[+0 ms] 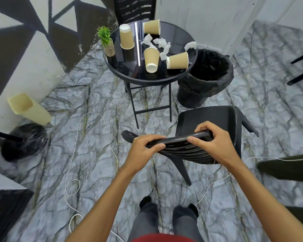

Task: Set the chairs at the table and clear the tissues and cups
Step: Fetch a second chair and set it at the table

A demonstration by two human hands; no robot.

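A black plastic chair (208, 121) stands in front of me, just right of the round black table (129, 77). My left hand (145, 149) and my right hand (212, 142) both grip the top rail of its slatted backrest. On the table are several brown paper cups: one upside down (126, 37), the others on their sides, such as the near right one (177, 61). Several crumpled white tissues (162, 43) lie among them. A second black chair (135, 9) stands behind the table.
A black bin (206, 79) with a liner stands right of the table. A small potted plant (106, 41) sits on the table's left edge. A cream bin (29, 108) and a black round base (23, 142) are at left. A white cable (73, 154) runs across the marble floor.
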